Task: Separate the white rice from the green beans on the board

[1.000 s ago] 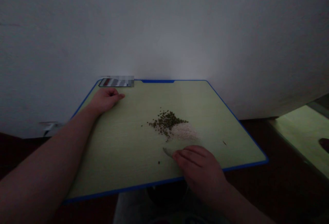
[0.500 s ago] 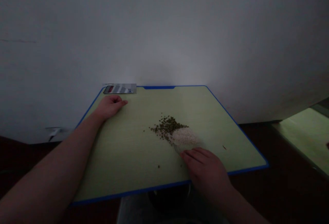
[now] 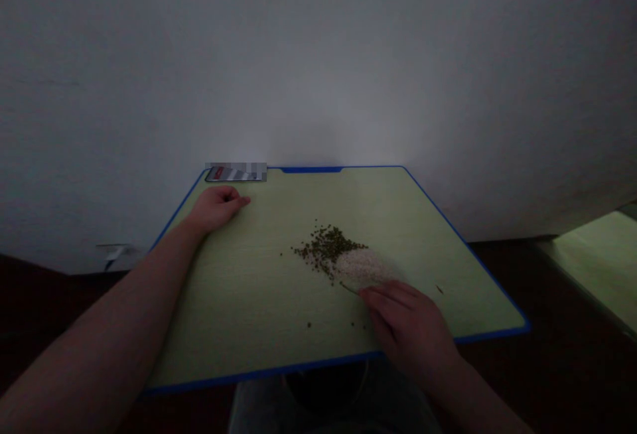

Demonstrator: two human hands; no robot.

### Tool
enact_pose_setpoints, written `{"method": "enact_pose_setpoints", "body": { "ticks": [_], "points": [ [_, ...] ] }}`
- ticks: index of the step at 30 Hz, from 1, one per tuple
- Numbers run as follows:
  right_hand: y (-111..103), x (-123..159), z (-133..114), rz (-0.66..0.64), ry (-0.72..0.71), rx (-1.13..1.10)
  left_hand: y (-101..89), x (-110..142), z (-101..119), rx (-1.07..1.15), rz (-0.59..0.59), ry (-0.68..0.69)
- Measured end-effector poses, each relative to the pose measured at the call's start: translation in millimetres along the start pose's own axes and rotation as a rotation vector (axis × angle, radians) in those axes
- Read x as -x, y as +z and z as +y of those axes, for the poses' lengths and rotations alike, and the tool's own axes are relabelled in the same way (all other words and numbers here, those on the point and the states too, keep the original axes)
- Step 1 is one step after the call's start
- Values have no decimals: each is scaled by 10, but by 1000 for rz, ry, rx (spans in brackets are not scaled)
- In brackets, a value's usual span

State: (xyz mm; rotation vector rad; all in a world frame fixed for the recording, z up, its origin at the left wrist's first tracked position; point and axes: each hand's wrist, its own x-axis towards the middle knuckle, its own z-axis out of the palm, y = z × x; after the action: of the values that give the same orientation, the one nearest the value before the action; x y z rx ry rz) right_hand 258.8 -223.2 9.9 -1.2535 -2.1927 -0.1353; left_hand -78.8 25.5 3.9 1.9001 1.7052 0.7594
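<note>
On the folding table's pale green top, a spread of small dark green beans, which look like mung beans, meets a pale heap of what looks like rice. My right hand is at the near edge of the heap, its fingers pinched together. A thin edge juts left from the fingertips; it seems to belong to something flat, mostly hidden, whose kind I cannot make out. My left hand rests at the table's far left, fingers curled and thumb sticking out, with nothing visible in it.
Just beyond my left hand lies a phone, partly blurred out. The blue-edged table stands against a wall. Several stray beans and a thin dark sliver lie apart. Under the near edge is a dark round container.
My right hand has moved slightly right along the near side of the pale heap, and less of the see-through thing at its fingertips shows. My left hand stays in place.
</note>
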Motion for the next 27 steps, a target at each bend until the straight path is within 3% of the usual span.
{"method": "enact_pose_setpoints", "body": {
  "ticks": [13,27],
  "points": [
    [12,79,130,9,3,74,-15,27,64,-12,5,-18],
    [53,-8,99,-16,-15,-103,-4,8,44,-6,10,-7]
  ]
}}
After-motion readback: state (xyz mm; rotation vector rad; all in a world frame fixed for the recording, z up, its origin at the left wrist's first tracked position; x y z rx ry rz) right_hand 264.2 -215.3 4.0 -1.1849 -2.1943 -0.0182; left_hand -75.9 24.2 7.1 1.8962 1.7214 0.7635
